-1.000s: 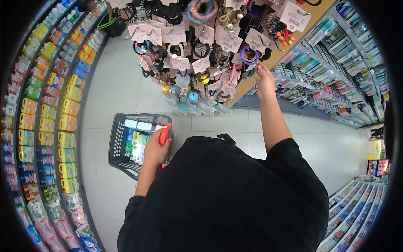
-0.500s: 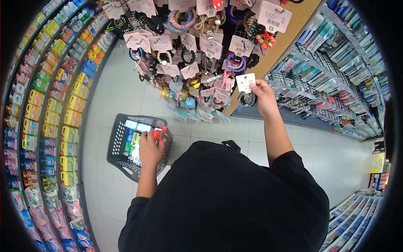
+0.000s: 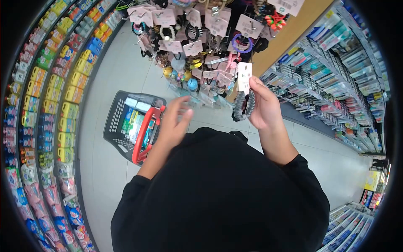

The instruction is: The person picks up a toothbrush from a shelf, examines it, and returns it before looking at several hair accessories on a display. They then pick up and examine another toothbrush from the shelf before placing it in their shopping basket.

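A shopper's right hand keeps its grip closed on a hair-tie card near the rack. The left hand, blurred, grip wide and empty, hovers beside the basket on the floor.

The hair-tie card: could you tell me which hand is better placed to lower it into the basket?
Probably the right hand: it holds the hair-tie card. The left hand is empty and open, though nearer the basket on the floor.
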`<state>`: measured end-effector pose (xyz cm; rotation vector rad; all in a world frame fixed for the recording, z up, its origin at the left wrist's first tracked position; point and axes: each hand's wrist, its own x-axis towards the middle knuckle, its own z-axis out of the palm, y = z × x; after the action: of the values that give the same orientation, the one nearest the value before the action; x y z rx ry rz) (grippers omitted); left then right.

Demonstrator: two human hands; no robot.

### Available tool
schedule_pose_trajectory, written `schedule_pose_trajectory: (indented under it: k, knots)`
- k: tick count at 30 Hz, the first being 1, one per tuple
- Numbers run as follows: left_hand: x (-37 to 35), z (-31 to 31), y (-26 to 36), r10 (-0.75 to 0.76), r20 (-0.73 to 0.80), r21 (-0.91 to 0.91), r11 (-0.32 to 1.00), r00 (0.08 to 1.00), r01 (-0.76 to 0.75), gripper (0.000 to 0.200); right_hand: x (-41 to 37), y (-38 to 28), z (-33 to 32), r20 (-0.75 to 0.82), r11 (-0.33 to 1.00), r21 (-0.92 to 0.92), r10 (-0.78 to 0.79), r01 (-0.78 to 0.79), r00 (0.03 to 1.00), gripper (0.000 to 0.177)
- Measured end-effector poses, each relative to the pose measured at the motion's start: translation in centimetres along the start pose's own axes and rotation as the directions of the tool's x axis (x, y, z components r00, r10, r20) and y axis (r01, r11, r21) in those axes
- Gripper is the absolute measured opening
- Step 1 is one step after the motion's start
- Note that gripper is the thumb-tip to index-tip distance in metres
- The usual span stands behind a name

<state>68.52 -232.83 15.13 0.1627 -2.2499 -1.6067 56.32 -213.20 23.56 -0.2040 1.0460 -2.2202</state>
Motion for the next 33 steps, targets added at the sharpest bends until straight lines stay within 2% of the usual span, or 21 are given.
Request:
schedule_pose_trajectory:
  k: [1, 2, 3, 4, 6, 7, 10, 11, 14, 17, 18, 20, 21, 24, 25, 28, 33]
  knots:
    - [0.4, 0.8, 0.3, 0.017, 0.064, -0.184, 0.983, 0.998, -0.005, 0.036, 0.4, 0.8, -0.1, 0.120, 0.977, 0.196, 0.060, -0.083, 0.991, 0.019]
    - [0.8, 1.2, 0.8, 0.037, 0.195, -0.265, 0.964, 0.980, 0.016, 0.035, 0.7, 1.4, -0.4, 0.242, 0.910, 0.374, 0.092, -0.180, 0.966, 0.020]
    - [1.1, 1.6, 1.4, 0.071, 0.325, -0.344, 0.938, 0.943, 0.048, 0.035, 0.7, 1.8, -0.8, 0.393, 0.765, 0.548, 0.121, -0.339, 0.911, 0.020]
    - [1.1, 1.6, 2.0, 0.115, 0.450, -0.416, 0.904, 0.886, 0.094, 0.036, 0.4, 2.1, -0.5, 0.511, 0.701, 0.567, 0.112, -0.433, 0.852, 0.021]
    - [0.7, 1.8, 2.9, 0.122, 0.573, -0.356, 0.928, 0.811, 0.112, 0.038, 0.7, 3.4, -0.8, 0.725, 0.546, 0.567, 0.025, -0.616, 0.689, 0.026]
    - [0.7, 1.9, 3.2, 0.129, 0.631, -0.327, 0.938, 0.765, 0.111, 0.039, 0.8, 3.6, -0.8, 0.761, 0.547, 0.541, 0.005, -0.639, 0.649, 0.028]
    - [0.9, 1.8, 3.6, 0.110, 0.597, -0.307, 0.946, 0.795, 0.100, 0.041, 0.6, 3.6, -1.2, 0.760, 0.538, 0.549, -0.003, -0.640, 0.650, 0.022]
    - [0.9, 1.6, 3.8, 0.029, 0.621, -0.260, 0.950, 0.783, 0.171, 0.040, 0.8, 3.7, -1.6, 0.765, 0.538, 0.547, -0.009, -0.642, 0.644, 0.023]
    - [1.2, 1.9, 3.4, 0.035, 0.606, -0.224, 0.966, 0.795, 0.128, 0.041, 0.7, 3.7, -2.0, 0.741, 0.547, 0.561, 0.003, -0.622, 0.671, 0.023]
    - [1.0, 2.8, 1.8, 0.086, 0.544, -0.309, 0.945, 0.835, 0.104, 0.036, 0.1, 3.1, -1.6, 0.642, 0.626, 0.556, 0.094, -0.547, 0.761, 0.028]
    - [1.0, 3.4, 1.2, 0.107, 0.492, -0.374, 0.922, 0.864, 0.098, 0.034, -0.1, 2.8, -1.1, 0.583, 0.710, 0.503, 0.141, -0.492, 0.800, 0.029]
    - [1.0, 4.2, 0.4, 0.144, 0.379, -0.495, 0.866, 0.914, 0.069, 0.036, 0.4, 2.8, -1.6, 0.409, 0.902, 0.238, 0.243, -0.360, 0.880, 0.026]
    - [1.1, 4.1, 0.5, 0.150, 0.366, -0.481, 0.876, 0.918, 0.048, 0.039, 0.3, 2.5, -1.8, 0.203, 0.964, 0.064, 0.240, -0.258, 0.949, 0.023]
    - [1.3, 3.6, 1.0, 0.144, 0.353, -0.396, 0.918, 0.924, 0.008, 0.048, 0.5, 3.2, -2.6, 0.020, 0.967, -0.254, 0.025, -0.019, 0.999, 0.018]
    - [1.3, 3.6, 1.1, 0.121, 0.365, -0.336, 0.942, 0.923, 0.009, 0.049, 0.8, 3.3, -3.1, 0.010, 0.939, -0.324, -0.115, 0.112, 0.993, 0.014]
    - [1.5, 3.5, 1.6, 0.078, 0.406, -0.247, 0.969, 0.911, 0.027, 0.051, 1.9, 2.3, -4.9, -0.086, 0.817, -0.494, -0.388, 0.299, 0.917, 0.013]
    - [1.3, 3.3, 1.2, 0.041, 0.403, -0.183, 0.982, 0.914, 0.037, 0.043, 3.5, 1.3, -7.1, -0.172, 0.817, -0.486, -0.439, 0.312, 0.882, 0.014]
